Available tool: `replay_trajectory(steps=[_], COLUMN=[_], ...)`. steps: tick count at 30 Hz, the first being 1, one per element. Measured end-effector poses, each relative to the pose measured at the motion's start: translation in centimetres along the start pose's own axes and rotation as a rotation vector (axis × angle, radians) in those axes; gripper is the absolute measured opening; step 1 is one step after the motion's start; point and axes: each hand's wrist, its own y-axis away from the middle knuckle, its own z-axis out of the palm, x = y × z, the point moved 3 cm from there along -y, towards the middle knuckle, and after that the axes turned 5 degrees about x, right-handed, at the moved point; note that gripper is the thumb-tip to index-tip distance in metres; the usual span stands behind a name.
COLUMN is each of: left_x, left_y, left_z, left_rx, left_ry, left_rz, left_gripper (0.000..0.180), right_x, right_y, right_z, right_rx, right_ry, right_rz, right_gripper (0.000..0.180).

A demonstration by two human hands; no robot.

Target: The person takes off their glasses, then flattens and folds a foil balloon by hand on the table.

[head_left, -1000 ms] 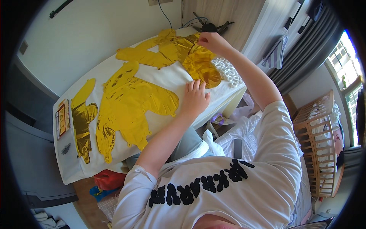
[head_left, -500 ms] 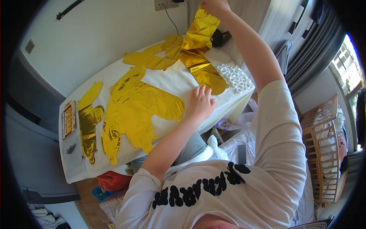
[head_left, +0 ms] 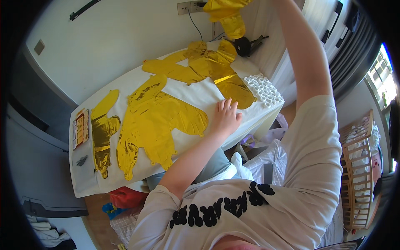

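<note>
Flat gold foil balloons lie over the white-covered table (head_left: pixel 187 93). My left hand (head_left: pixel 226 118) rests at the table's near edge with its fingers stretched out, the tips by the lower edge of a gold foil balloon (head_left: pixel 227 79). A raised gold foil balloon (head_left: pixel 231 18) hangs above the far end of the table, partly cut off by the top of the view. My right forearm reaches up past the upper edge, so that hand is hidden. A large gold balloon (head_left: pixel 164 116) and a narrow one (head_left: pixel 102 133) lie to the left.
Several small white rings (head_left: pixel 264 89) cluster at the table's right corner. A black round device (head_left: pixel 242 46) stands at the far right, below a wall socket (head_left: pixel 184 8). At the left end lies a flat package (head_left: pixel 81 129). A wooden crib (head_left: pixel 358 171) stands on the right.
My right hand has risen out of view, and a gold foil balloon has been lifted off the others on the table. My left hand stays by the near balloon edge. The view has shifted slightly.
</note>
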Motion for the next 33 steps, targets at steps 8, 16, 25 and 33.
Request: replay_trajectory(steps=[8,16,25,33], left_x=[1.8,5.4,2.0,1.7], left_y=[-1.2,-4.1,-2.1,6.3], left_z=[0.4,-8.7,-9.4,-11.7], left_rx=[0.013,-0.198,-0.368,-0.663], left_ry=[0.033,1.952,2.419,2.574], left_rz=[0.008,-0.747,-0.292,-0.324], left_gripper=[0.066,0.105,0.059,0.061], right_x=[-2.8,-12.3,-10.1,-4.8], right_y=[-0.7,23.7,41.6,51.2], right_z=[-6.3,-13.6,-9.2,2.2], right_rx=[0.276,-0.057,-0.834,-0.735], right_ry=[0.332,0.291,-1.147,-1.809], right_rz=[-0.215,-0.593,-0.467,1.523], right_gripper=[0.031,0.014,0.018,0.062])
